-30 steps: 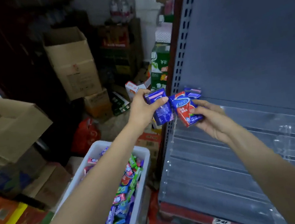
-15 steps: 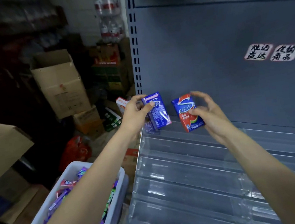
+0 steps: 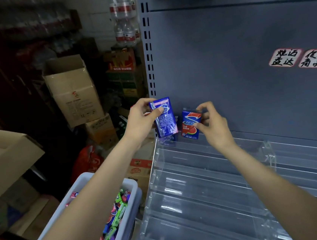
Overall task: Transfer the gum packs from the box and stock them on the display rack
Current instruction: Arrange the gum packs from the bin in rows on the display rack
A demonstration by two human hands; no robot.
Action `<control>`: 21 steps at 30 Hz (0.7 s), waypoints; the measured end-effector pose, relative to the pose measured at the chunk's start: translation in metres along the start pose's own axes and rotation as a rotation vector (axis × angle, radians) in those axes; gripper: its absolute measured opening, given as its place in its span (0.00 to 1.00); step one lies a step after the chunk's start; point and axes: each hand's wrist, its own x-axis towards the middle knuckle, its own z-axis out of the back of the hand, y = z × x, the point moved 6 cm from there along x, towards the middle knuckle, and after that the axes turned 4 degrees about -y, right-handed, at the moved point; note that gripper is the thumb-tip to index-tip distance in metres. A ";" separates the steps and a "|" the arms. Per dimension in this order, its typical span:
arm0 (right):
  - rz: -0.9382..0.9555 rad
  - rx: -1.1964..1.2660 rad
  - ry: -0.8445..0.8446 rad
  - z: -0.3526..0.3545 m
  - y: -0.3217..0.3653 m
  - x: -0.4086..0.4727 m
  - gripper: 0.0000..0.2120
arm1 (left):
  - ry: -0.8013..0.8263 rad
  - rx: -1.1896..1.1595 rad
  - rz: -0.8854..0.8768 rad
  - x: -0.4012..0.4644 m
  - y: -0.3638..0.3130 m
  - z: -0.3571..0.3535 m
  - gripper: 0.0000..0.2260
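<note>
As seen from the head view: left hand [image 3: 141, 121] gripping blue gum pack [image 3: 164, 118], held upright above top-left corner of display rack [image 3: 210, 183]. Right hand [image 3: 214, 126] pinching red-and-blue gum pack [image 3: 190, 125], upright at rack's rear tier against grey back panel [image 3: 225, 53]. White box [image 3: 126, 222] of assorted gum packs [image 3: 113, 217] at lower left, beside rack.

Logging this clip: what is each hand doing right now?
Left hand: grips a blue rectangular gum pack.
Right hand: pinches a red-and-blue watermelon gum pack.
</note>
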 end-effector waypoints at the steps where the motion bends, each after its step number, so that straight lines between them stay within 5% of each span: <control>1: 0.012 -0.046 0.004 -0.005 -0.001 0.000 0.16 | -0.004 0.010 -0.001 0.000 0.000 0.002 0.13; 12: 0.167 -0.481 -0.158 -0.024 -0.004 -0.015 0.16 | 0.027 0.032 0.030 -0.014 0.008 0.002 0.14; 21: 0.200 -0.321 -0.144 0.000 0.012 -0.015 0.20 | -0.016 0.075 0.051 -0.016 0.006 -0.010 0.15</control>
